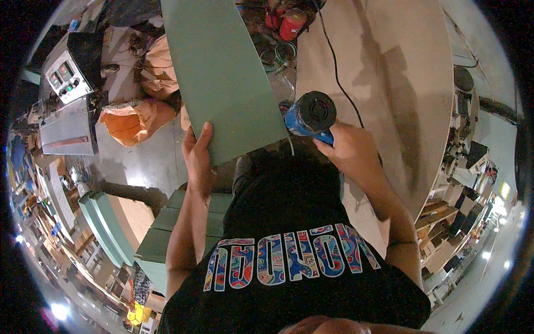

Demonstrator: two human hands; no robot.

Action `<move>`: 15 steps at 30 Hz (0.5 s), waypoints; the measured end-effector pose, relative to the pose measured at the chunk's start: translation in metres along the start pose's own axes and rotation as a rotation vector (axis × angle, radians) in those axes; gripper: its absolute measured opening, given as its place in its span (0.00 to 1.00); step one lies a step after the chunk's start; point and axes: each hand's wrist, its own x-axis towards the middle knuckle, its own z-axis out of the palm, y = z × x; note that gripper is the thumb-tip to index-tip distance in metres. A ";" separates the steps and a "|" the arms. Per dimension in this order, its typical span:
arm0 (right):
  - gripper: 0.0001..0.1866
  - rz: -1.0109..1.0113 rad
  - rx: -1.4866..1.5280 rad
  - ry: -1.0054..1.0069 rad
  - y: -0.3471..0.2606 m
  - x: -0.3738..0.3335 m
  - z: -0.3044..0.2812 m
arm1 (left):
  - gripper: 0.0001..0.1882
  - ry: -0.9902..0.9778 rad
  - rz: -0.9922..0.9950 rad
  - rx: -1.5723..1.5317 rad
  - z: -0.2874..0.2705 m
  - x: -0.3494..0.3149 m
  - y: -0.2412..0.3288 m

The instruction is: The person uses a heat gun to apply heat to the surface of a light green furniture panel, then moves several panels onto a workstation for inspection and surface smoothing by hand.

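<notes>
A long green board [222,78] stretches away in front of me, its near end close to my body. My left hand [199,158] grips its left edge, thumb on the upper face and fingers underneath, mostly hidden. Wrapped round a handheld power tool [311,116] is my right hand [353,147]. The tool has a blue body and a round, vented black end that faces up. It sits at the board's right edge near the close corner; its working end is out of sight.
A wide tan panel [400,111] lies at the right, with a black cord [337,72] across it. Left stand a crumpled orange-brown paper bag [133,122] and a control box [68,77]. Stacked green boards [161,234] are low left. Something red [292,26] lies beyond.
</notes>
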 end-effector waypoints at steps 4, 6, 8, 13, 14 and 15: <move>0.20 0.001 0.010 -0.004 -0.002 -0.005 -0.009 | 0.19 -0.044 0.017 -0.046 -0.002 0.005 -0.006; 0.20 -0.001 0.000 -0.008 -0.001 -0.007 -0.010 | 0.19 -0.028 0.011 -0.046 -0.002 0.007 -0.010; 0.20 -0.013 -0.017 0.006 0.001 -0.009 -0.010 | 0.18 0.003 0.005 -0.028 -0.001 0.008 -0.015; 0.17 -0.049 0.009 0.050 0.003 -0.016 -0.014 | 0.16 -0.038 0.045 -0.069 0.001 0.011 -0.025; 0.16 -0.054 0.016 0.049 0.004 -0.017 -0.014 | 0.16 -0.037 0.053 -0.066 0.002 0.011 -0.025; 0.16 -0.046 0.008 0.046 0.002 -0.018 -0.015 | 0.16 -0.035 0.045 -0.053 0.001 0.011 -0.025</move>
